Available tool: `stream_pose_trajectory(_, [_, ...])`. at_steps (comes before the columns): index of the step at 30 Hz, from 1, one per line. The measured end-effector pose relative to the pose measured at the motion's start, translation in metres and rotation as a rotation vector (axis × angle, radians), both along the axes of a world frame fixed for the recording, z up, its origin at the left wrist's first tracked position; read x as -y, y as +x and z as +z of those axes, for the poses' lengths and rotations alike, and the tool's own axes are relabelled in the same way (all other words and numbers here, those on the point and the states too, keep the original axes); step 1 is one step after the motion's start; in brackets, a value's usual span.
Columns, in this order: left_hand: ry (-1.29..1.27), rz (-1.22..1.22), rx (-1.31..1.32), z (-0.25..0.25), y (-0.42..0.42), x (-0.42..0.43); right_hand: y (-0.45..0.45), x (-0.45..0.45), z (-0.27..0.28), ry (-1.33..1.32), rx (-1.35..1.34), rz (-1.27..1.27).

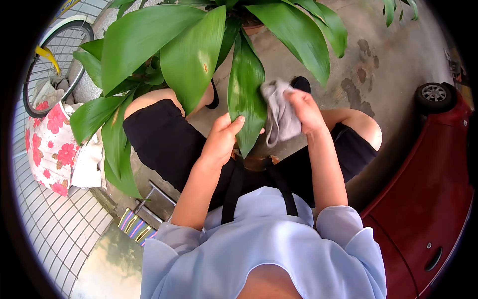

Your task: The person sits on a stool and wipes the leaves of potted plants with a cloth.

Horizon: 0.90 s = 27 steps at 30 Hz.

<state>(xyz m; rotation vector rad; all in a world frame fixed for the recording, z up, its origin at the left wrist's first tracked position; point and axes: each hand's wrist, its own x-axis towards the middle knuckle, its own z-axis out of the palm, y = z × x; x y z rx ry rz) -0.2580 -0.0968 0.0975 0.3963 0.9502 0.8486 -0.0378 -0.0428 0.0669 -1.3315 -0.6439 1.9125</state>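
Observation:
A large plant with broad green leaves [191,60] fills the top middle of the head view. One of its leaves [246,87] hangs down between my hands, its tip pointing at my lap. My left hand [222,137] pinches this leaf near its lower left edge, thumb on top. On the other side of the leaf, my right hand [303,110] grips a crumpled grey cloth [281,112], which hangs down beside the leaf's right edge. Part of the plant's pot [254,29] shows behind the leaves.
A red car [423,194] stands at the right. At the left are a bicycle wheel [59,65], a floral cloth [52,144] against the tiled wall [55,224], and a striped folding stool [134,225]. Stained concrete [343,60] lies beyond my knees.

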Motion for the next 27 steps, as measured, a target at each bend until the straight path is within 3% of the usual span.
stream_pose_trajectory(1, [-0.038, 0.047, 0.097, 0.013, 0.004, -0.005, -0.008, -0.011, 0.008, -0.077, -0.029, -0.255])
stream_pose_trajectory(2, [-0.076, 0.093, 0.192, 0.019, 0.006, -0.006, 0.002, -0.023, -0.029, -0.082, -0.152, -0.330])
stream_pose_trajectory(4, [-0.094, 0.047, 0.257, 0.017, 0.004, -0.007, -0.018, -0.043, -0.023, -0.103, -0.187, -0.439])
stream_pose_trajectory(8, [-0.147, 0.044, 0.273, 0.019, 0.018, -0.006, -0.044, -0.086, -0.093, -0.297, -0.562, -0.244])
stream_pose_trajectory(10, [-0.153, 0.042, 0.205, 0.020, 0.025, -0.003, -0.060, -0.110, -0.098, -0.326, -0.706, -0.160])
stream_pose_trajectory(13, [-0.157, -0.083, 0.014, 0.016, 0.024, -0.001, -0.066, -0.140, -0.111, -0.142, -0.859, 0.087])
stream_pose_trajectory(14, [-0.166, -0.138, -0.052, 0.016, 0.023, 0.000, -0.065, -0.141, -0.112, -0.155, -0.713, 0.030])
stream_pose_trajectory(16, [-0.145, -0.143, -0.135, 0.006, 0.025, 0.003, -0.072, -0.130, -0.036, -0.177, -0.414, -0.083])
stream_pose_trajectory(20, [-0.089, -0.115, -0.237, -0.008, 0.034, 0.003, -0.056, -0.112, -0.049, -0.002, -0.466, -0.005])
stream_pose_trajectory(27, [0.091, -0.042, -0.414, -0.009, 0.037, 0.002, -0.048, -0.024, -0.007, 0.153, -0.414, 0.002])
